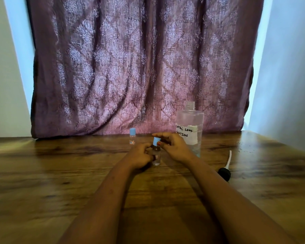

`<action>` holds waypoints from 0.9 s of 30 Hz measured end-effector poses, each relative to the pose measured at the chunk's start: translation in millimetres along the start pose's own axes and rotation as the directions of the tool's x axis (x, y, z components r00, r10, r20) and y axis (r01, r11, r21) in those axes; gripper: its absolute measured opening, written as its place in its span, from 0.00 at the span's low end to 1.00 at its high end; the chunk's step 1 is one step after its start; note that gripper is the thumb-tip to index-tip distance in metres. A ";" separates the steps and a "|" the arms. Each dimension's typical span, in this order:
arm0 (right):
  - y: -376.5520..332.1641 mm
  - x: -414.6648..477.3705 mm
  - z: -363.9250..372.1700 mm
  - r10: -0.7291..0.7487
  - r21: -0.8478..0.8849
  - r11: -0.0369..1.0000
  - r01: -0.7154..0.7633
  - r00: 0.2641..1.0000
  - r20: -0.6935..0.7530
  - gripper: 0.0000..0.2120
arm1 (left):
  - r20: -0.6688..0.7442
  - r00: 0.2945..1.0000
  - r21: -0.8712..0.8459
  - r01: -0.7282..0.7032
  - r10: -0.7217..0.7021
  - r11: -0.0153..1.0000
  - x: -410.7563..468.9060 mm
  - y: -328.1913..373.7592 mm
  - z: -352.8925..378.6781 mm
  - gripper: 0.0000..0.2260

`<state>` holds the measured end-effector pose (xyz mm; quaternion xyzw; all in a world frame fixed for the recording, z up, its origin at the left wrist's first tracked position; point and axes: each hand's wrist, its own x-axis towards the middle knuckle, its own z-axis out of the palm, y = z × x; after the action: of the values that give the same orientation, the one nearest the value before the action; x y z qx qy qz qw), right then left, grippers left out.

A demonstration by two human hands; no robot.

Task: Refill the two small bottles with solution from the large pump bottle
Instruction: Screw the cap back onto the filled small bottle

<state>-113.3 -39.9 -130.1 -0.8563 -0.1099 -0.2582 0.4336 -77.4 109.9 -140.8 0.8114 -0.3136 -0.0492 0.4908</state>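
A small clear bottle (156, 158) with a blue cap (156, 141) stands on the wooden table (60, 173). My left hand (140, 156) grips its body from the left. My right hand (174, 146) pinches the blue cap with thumb and fingers. A second small bottle (132, 137), also blue-capped, stands upright just behind and to the left, untouched. The large clear bottle (190, 127), labelled "contact lens solution", stands open-necked behind my right hand. Its pump head (225, 169), black collar with white tube, lies on the table to the right.
A patterned purple curtain (130, 67) hangs right behind the table's far edge. Pale walls flank it on both sides. The table's right edge runs diagonally near the pump head.
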 end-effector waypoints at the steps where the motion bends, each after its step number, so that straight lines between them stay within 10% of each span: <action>1: 0.3 0.0 -1.1 0.002 0.003 1.000 -0.002 1.000 0.014 0.16 | 0.003 1.000 -0.002 0.000 0.000 1.000 0.1 0.0 0.0 0.12; 11: -3.2 0.1 -5.3 -0.032 -0.162 0.986 0.031 0.999 -0.003 0.14 | 0.015 1.000 -0.027 0.024 -0.024 0.999 0.1 0.0 1.8 0.16; 19: -12.4 -4.4 -1.8 0.012 0.014 1.000 -0.010 0.993 -0.118 0.24 | 0.016 1.000 0.007 0.014 -0.014 1.000 2.0 -1.4 1.3 0.16; 27: -10.3 -3.5 -6.9 0.035 0.083 0.996 -0.032 0.998 -0.044 0.13 | 0.013 1.000 0.022 -0.001 0.001 1.000 -0.4 1.8 0.2 0.13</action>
<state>-122.9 -39.0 -121.5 -0.8333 -0.0962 -0.2655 0.4753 -78.7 109.4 -139.5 0.8163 -0.3177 -0.0508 0.4797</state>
